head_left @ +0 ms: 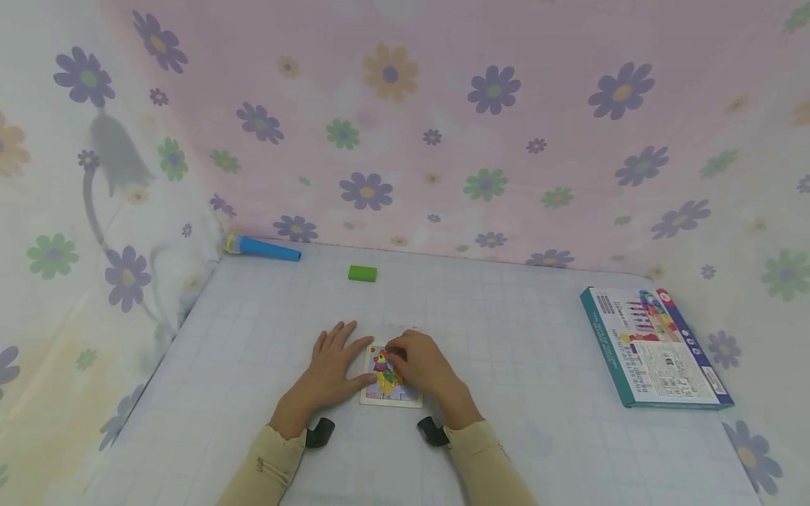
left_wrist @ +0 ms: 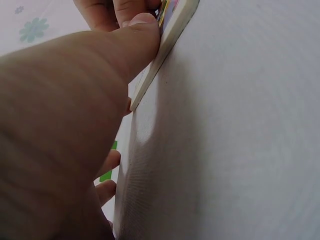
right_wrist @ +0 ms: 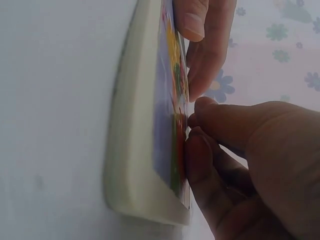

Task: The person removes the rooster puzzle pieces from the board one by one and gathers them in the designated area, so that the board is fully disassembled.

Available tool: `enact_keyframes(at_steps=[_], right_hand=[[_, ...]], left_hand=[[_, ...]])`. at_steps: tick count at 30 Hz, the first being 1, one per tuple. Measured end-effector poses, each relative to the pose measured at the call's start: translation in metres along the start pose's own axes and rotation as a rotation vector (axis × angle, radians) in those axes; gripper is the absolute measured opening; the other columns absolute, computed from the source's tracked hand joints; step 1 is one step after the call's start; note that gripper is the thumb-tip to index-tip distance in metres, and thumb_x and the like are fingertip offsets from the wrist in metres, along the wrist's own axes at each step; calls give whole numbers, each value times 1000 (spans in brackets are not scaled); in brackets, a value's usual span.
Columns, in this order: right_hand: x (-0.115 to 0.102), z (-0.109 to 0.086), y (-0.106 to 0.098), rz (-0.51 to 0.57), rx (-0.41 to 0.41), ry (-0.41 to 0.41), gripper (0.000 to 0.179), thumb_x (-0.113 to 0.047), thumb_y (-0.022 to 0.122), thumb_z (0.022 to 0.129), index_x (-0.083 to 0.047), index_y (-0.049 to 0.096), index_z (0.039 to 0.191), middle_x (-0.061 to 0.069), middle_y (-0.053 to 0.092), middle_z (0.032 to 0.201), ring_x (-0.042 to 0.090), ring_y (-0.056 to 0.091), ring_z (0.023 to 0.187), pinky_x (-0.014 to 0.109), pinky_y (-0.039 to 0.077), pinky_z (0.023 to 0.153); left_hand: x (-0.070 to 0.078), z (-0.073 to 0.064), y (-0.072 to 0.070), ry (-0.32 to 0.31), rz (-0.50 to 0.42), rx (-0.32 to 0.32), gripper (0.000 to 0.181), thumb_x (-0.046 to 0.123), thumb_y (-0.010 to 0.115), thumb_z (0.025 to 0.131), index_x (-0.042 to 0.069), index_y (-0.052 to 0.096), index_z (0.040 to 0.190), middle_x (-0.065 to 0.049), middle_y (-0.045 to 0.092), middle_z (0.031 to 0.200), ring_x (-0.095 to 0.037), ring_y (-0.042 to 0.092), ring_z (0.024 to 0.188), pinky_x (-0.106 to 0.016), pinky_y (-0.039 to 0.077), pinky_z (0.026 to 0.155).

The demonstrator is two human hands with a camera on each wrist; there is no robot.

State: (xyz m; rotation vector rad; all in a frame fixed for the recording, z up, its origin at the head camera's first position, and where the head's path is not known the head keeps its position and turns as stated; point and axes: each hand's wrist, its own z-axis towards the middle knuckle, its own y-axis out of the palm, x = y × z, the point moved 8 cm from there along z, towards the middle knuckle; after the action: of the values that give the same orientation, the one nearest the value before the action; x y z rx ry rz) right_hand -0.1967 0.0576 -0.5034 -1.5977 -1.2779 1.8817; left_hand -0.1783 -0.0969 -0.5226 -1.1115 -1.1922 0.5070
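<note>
A small jigsaw puzzle with a colourful bird picture (head_left: pixel 387 386) lies in a pale frame (right_wrist: pixel 131 155) on the table. My left hand (head_left: pixel 332 365) rests at its left side with fingers spread, and the left thumb (left_wrist: pixel 142 37) touches the frame's edge. Over the puzzle's upper right part is my right hand (head_left: pixel 422 360). In the right wrist view the bent fingers of my right hand (right_wrist: pixel 235 150) touch the picture, thumb and forefinger tips close together. Whether a piece sits between those tips is hidden.
A green block (head_left: pixel 363 273) lies behind the puzzle. Further back on the left is a blue toy microphone (head_left: pixel 262 247) with a yellow and white end. A flat printed box (head_left: pixel 657 349) lies at the right. Flowered cloth (head_left: pixel 430 154) rises behind the table.
</note>
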Motion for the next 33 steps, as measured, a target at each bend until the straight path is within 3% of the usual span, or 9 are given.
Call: enact_keyframes(at_steps=[11, 17, 28, 33], right_hand=[[-10, -1, -2, -24, 22, -1, 19, -20, 73, 95, -9, 79, 109, 1, 73, 94, 11, 62, 82, 28, 53, 75], [-9, 2, -1, -16, 0, 49, 19, -21, 73, 94, -10, 78, 109, 0, 71, 95, 11, 60, 82, 29, 53, 77], [-1, 6, 3, 112, -62, 167, 25, -16, 75, 90, -7, 70, 113, 2, 66, 99, 13, 58, 88, 33, 54, 82], [-1, 6, 5, 159, -55, 181, 21, -11, 76, 88, -9, 68, 107, 1, 64, 94, 13, 56, 83, 29, 51, 75]], left_hand=[[0, 2, 1, -22, -14, -6, 71, 51, 74, 89, 22, 51, 150, -17, 28, 167, -43, 16, 157, -67, 11, 125], [0, 1, 1, -26, -17, 3, 70, 49, 75, 88, 22, 52, 149, -17, 30, 166, -44, 18, 157, -67, 12, 125], [4, 0, -3, -43, -34, 3, 70, 46, 78, 87, 20, 54, 147, -18, 31, 166, -44, 19, 156, -67, 12, 125], [2, 2, -1, -55, -26, -1, 70, 47, 78, 87, 21, 53, 148, -17, 30, 166, -43, 19, 156, -66, 12, 126]])
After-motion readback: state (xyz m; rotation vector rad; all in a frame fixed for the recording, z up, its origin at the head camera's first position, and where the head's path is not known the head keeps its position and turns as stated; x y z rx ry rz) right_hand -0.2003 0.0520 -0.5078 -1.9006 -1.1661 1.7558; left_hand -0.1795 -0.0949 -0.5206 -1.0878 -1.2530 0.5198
